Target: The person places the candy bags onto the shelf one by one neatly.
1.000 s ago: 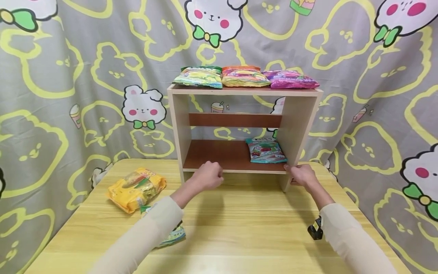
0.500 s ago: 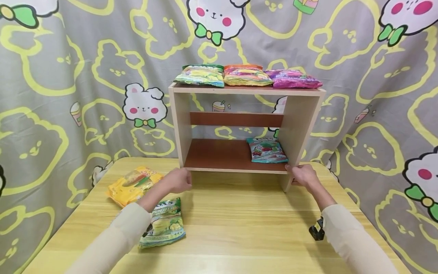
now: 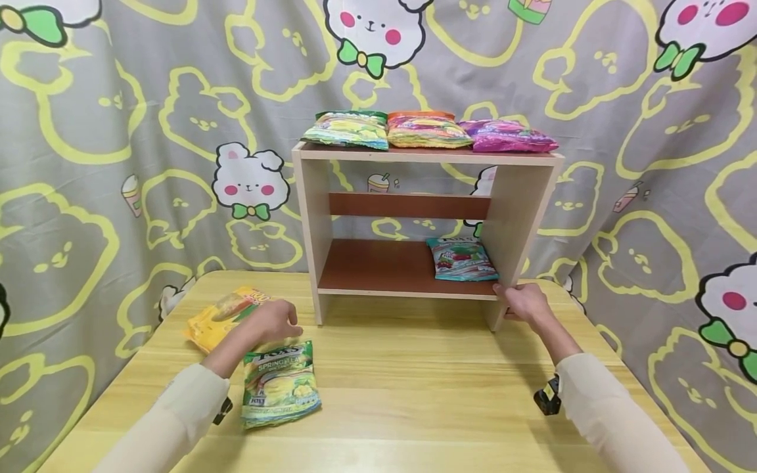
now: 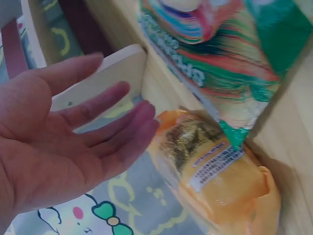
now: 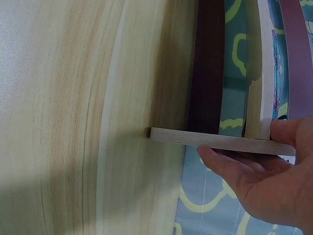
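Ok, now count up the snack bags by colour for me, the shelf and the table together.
Green bags: 2
Orange bag: 1
Purple bag: 1
Teal bag: 1
Yellow bag: 1
Total: 6

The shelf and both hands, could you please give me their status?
Left hand empty, near yellow bag and green bag on table. Right hand gripping shelf side. Shelf upright, teal bag inside. Nothing seen blocking left hand.

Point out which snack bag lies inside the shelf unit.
The teal bag, on the lower board near the right hand; three bags sit on the unit's top, two bags on the table.
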